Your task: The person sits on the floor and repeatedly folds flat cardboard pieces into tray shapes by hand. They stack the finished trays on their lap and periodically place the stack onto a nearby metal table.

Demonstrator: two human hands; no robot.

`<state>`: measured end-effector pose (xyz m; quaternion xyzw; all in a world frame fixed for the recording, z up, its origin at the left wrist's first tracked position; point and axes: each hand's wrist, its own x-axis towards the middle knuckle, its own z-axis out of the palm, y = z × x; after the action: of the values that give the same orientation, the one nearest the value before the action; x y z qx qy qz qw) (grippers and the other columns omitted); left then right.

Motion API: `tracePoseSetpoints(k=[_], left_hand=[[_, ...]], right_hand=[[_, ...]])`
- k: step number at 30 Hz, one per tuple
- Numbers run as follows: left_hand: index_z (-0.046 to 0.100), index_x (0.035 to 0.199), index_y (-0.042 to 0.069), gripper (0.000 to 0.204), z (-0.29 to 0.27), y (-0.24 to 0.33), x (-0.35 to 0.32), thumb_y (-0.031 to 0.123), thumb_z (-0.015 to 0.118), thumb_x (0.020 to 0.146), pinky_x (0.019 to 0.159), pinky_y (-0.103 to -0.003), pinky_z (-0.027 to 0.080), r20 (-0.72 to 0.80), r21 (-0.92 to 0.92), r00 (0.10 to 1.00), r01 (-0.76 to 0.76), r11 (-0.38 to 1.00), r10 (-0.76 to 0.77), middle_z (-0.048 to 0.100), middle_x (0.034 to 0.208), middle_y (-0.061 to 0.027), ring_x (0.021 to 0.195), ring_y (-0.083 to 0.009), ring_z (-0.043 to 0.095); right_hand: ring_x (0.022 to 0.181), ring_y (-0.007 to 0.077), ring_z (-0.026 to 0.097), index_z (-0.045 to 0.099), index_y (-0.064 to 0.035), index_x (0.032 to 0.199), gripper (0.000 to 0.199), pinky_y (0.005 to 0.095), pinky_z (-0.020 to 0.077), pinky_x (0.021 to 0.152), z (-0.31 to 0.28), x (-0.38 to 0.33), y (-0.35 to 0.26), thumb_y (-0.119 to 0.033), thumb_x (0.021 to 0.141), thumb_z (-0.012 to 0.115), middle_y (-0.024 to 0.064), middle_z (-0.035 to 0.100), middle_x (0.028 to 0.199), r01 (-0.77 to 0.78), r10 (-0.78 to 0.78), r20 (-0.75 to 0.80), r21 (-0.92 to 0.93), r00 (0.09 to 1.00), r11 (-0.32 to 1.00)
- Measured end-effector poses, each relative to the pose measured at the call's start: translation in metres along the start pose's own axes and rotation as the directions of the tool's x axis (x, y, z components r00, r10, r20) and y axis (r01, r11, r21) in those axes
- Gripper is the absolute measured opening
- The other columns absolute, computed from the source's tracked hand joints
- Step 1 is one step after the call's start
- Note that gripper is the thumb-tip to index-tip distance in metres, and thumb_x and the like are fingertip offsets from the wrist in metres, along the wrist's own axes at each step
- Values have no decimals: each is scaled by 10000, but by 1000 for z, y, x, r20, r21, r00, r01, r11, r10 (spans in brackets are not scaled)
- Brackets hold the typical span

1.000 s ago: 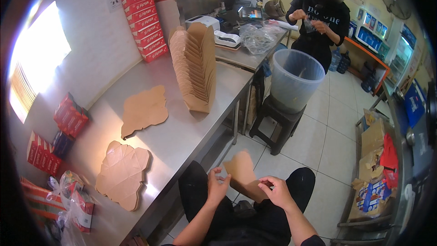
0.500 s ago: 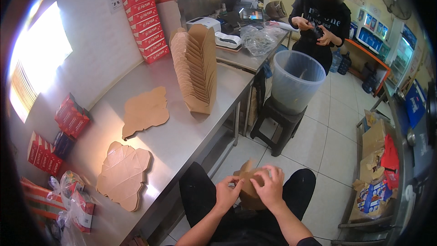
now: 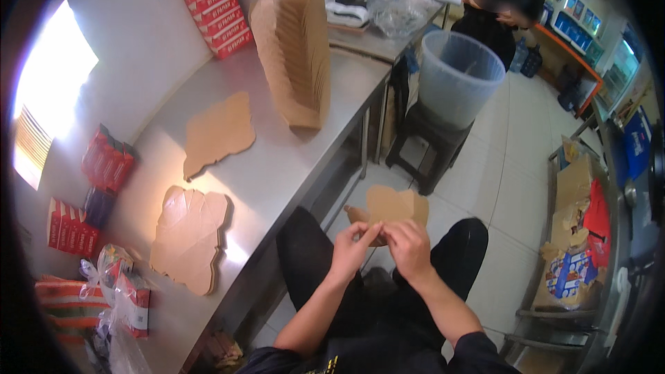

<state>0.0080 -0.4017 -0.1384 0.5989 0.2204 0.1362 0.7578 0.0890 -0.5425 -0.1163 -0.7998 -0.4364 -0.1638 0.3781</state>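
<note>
Head camera showed the left hand (image 3: 352, 244) and the right hand (image 3: 409, 248) both pinching a brown cardboard box blank (image 3: 393, 208) above the person's lap, beside the steel tabletop (image 3: 277, 166) edge.

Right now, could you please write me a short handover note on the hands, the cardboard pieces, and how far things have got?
Left hand and right hand: both pinch the lower edge of a half-folded brown cardboard box, held over the lap; each grip is shut on it.
Steel table, to the left: two piles of flat box blanks, one near, one further along.
Beyond them stands a row of folded boxes, nested together.
Done: the nested row.
Left: the box in hand looks only partly formed; both blank piles are unfolded.
</note>
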Motion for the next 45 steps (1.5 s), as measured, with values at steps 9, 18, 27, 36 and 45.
tracePoseSetpoints(k=[9,18,27,36,45], left_hand=[[495,1418,17,491,-6,19,-4,209,710,1020,902,-306,539,-47,-159,994,87,983,-95,670,1181,-86,1094,-156,660],[631,1304,-35,413,-3,6,-3,293,664,1055,893,-306,526,102,-220,975,216,951,-198,703,1188,-85,1056,-153,669],[650,1283,-41,426,2,6,-8,334,615,1083,886,-299,505,88,-237,982,182,954,-165,709,1163,-82,1043,-128,641],[632,1303,-52,449,8,9,-10,339,616,1083,914,-315,509,120,-372,983,177,911,-142,710,1178,-89,1064,-152,657],[610,1330,-37,391,-6,4,-7,276,588,1096,971,-355,536,223,-348,968,193,917,-119,704,1248,-110,1142,-191,686]], right_hand=[[828,101,701,709,39,995,121,275,552,779,-5,8,33,-65,954,755,59,755,889,-584,621,127,527,773,618],[863,288,745,641,7,949,111,338,584,791,-3,11,22,25,881,727,153,756,1032,-234,249,13,387,969,892],[898,210,736,641,1,946,275,330,575,821,-7,10,18,-99,835,872,129,780,1025,-356,314,168,475,934,805],[1005,131,670,645,-55,975,278,294,525,919,11,3,35,-83,849,891,91,743,1092,-498,514,323,831,795,249],[1039,160,692,672,-34,894,191,310,547,946,7,5,37,-46,866,861,156,749,1128,-492,480,356,850,802,191]])
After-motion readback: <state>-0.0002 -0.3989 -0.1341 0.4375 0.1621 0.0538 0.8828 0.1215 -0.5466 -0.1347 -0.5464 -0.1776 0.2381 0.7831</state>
